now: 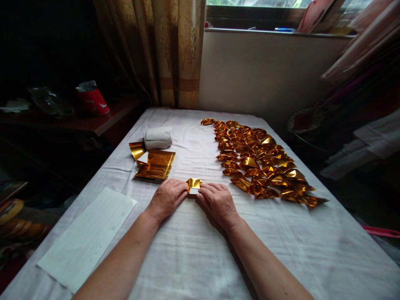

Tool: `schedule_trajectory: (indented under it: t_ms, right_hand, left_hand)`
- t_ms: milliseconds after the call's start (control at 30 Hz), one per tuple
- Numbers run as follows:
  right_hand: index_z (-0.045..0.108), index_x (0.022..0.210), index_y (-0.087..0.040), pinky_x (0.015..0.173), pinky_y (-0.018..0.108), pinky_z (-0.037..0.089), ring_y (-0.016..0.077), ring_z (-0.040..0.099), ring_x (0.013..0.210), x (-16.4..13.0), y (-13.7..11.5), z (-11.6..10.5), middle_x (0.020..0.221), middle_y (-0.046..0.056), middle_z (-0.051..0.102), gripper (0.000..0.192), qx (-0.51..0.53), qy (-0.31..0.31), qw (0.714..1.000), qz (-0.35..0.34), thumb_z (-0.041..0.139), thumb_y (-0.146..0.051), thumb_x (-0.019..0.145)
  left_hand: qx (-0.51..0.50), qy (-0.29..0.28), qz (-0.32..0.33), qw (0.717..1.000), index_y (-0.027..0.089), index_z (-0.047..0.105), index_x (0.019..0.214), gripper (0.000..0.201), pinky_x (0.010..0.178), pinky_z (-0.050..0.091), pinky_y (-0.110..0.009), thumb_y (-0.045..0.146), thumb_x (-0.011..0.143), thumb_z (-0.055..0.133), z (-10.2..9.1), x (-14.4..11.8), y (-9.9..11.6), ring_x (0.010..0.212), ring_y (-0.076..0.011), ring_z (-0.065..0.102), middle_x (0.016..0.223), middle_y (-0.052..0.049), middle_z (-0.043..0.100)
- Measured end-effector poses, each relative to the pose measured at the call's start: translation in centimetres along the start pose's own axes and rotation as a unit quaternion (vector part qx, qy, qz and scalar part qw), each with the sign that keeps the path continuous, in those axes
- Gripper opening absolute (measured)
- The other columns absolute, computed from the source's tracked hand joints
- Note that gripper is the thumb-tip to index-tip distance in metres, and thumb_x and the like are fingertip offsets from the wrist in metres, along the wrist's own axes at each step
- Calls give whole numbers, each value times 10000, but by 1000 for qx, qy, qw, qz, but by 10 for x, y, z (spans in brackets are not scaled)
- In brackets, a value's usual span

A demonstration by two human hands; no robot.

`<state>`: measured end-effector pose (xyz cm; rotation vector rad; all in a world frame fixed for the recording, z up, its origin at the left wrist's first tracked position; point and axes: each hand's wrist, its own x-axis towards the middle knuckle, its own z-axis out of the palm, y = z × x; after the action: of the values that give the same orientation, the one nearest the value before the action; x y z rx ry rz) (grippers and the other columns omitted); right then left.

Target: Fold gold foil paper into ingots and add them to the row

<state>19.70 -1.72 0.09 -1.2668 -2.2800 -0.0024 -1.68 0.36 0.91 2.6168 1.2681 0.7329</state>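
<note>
A small sheet of gold foil paper, partly folded so a white strip of its back shows along the near edge, lies between my two hands. My left hand pinches its left end, and my right hand grips its right end; the fingertips are partly hidden by the folds. Beyond my left hand rests a stack of flat gold foil sheets, with one curled sheet at its left. To the right, rows of folded gold foil pieces, pointed at the ends, are spread over the cloth.
A white wrapped roll lies behind the foil stack. A lined white paper sheet is at the left on the white tablecloth. A red container stands on a dark side table. Clothes hang at the right.
</note>
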Motion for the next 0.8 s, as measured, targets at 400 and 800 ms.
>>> schedule_trajectory:
  t_ms: [400, 800]
  right_hand:
    - [700, 928, -272, 875, 335, 423, 199, 651, 919, 2, 9, 5, 967, 12, 753, 79, 95, 7, 990, 99, 656, -303, 870]
    - [694, 835, -246, 709, 294, 422, 192, 625, 784, 16, 15, 14, 843, 32, 712, 130, 43, 6, 982, 182, 576, -260, 889]
  left_hand:
    - [-14, 24, -69, 997, 210, 651, 901, 163, 851, 480, -354, 256, 943, 500, 9, 4, 2, 893, -193, 595, 922, -40, 691]
    - [51, 45, -134, 989, 217, 608, 939, 77, 842, 444, -366, 247, 931, 537, 21, 12, 7, 919, -219, 580, 929, -32, 688]
